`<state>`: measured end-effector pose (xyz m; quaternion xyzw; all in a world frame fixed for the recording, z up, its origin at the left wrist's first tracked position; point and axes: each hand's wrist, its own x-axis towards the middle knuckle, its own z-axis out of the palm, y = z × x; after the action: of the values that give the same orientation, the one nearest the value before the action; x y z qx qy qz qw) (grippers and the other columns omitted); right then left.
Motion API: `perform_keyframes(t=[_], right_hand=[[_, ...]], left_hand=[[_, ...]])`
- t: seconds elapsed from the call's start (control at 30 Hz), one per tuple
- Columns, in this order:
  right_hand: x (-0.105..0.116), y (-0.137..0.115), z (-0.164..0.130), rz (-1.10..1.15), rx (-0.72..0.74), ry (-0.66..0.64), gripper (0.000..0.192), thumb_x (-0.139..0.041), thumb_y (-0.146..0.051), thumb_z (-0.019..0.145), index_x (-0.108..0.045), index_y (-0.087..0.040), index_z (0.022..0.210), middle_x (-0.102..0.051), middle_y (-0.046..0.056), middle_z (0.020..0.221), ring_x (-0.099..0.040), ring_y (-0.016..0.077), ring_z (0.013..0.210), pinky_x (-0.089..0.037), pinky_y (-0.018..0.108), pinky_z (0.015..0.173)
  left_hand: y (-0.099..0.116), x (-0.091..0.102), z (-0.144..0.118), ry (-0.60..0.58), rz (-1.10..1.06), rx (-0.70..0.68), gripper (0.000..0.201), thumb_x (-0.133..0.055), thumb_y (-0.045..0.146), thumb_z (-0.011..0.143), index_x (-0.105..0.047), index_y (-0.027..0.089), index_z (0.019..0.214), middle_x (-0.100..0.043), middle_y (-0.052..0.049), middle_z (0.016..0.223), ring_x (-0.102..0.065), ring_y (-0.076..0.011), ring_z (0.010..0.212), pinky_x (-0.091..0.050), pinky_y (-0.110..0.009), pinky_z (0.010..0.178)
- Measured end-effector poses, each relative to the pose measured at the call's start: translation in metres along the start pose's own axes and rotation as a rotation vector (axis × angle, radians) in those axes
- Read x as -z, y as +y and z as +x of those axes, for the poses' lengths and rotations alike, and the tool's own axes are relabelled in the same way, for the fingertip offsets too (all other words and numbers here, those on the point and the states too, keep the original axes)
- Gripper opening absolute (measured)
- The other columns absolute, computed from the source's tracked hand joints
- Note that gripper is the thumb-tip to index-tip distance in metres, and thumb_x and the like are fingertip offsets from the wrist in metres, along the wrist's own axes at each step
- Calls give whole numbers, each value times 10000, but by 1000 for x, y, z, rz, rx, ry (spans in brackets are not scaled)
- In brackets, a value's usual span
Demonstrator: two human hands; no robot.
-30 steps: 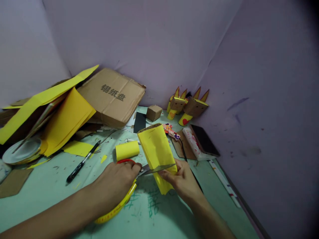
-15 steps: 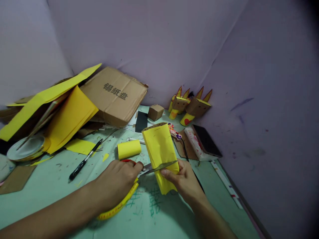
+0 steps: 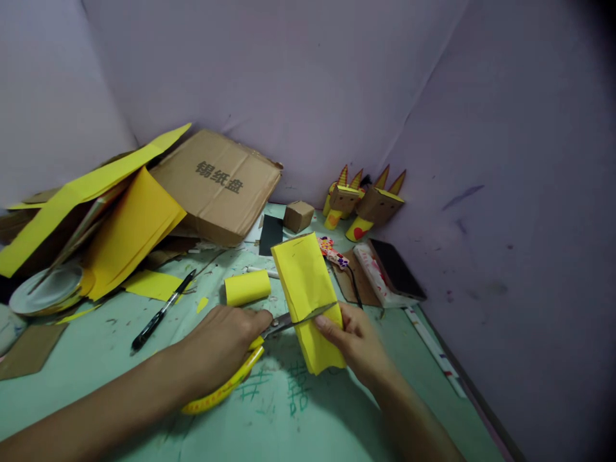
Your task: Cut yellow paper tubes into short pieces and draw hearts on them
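My left hand [image 3: 226, 340] is closed around the handles of a pair of scissors [image 3: 279, 324]. Below that hand curves a yellow strip with orange marks [image 3: 224, 388], probably part of the handle. One blade lies across the front of a flat tube wrapped in yellow paper [image 3: 308, 276]; the other blade is mostly hidden. Gripping the tube's lower right side is my right hand [image 3: 353, 337], its thumb on the front just under the blade. Loose, crinkled paper hangs below the blade. A small yellow roll [image 3: 248, 287] lies just beyond my left hand.
On the left are a black pen [image 3: 162, 313], yellow sheets [image 3: 129, 237], a tape roll [image 3: 45, 290] and a cardboard box [image 3: 221, 186]. Behind stand a small brown block [image 3: 298, 217] and horned cardboard figures [image 3: 380, 205]. A phone [image 3: 397, 269] rests at right, near the wall.
The scissor blades have closed somewhat, and the red part of the handle no longer shows. The tube has tipped slightly, its open top now seen edge-on.
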<state>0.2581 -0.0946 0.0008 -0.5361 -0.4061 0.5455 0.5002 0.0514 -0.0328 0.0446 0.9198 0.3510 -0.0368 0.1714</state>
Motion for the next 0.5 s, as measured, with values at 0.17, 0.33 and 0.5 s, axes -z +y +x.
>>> perform_keyframes(t=[0.17,0.33,0.5], right_hand=[[-14,-6,-3,-51,52,-71,259,-728,-386,665,-637,-151,722,-592,-2,634,-487,111,546,-378,212,511],[-20,-8,-4,-75,48,-65,180,-661,-352,663,-618,-177,654,-572,-12,588,-466,111,513,-378,212,485],[-20,-8,-4,-87,54,-33,206,-647,-366,631,-559,-187,577,-542,-13,540,-444,111,490,-361,212,451]], left_hand=[[5,0,-2,0,-31,-45,323,-347,65,810,-584,190,991,-682,-78,937,-646,-209,853,-470,-292,725],[8,-8,1,-25,82,28,401,-360,-5,722,-593,167,999,-692,-108,912,-669,-254,812,-484,-350,695],[7,-11,1,-17,118,7,390,-354,-18,722,-591,168,970,-697,-108,899,-672,-251,800,-488,-347,683]])
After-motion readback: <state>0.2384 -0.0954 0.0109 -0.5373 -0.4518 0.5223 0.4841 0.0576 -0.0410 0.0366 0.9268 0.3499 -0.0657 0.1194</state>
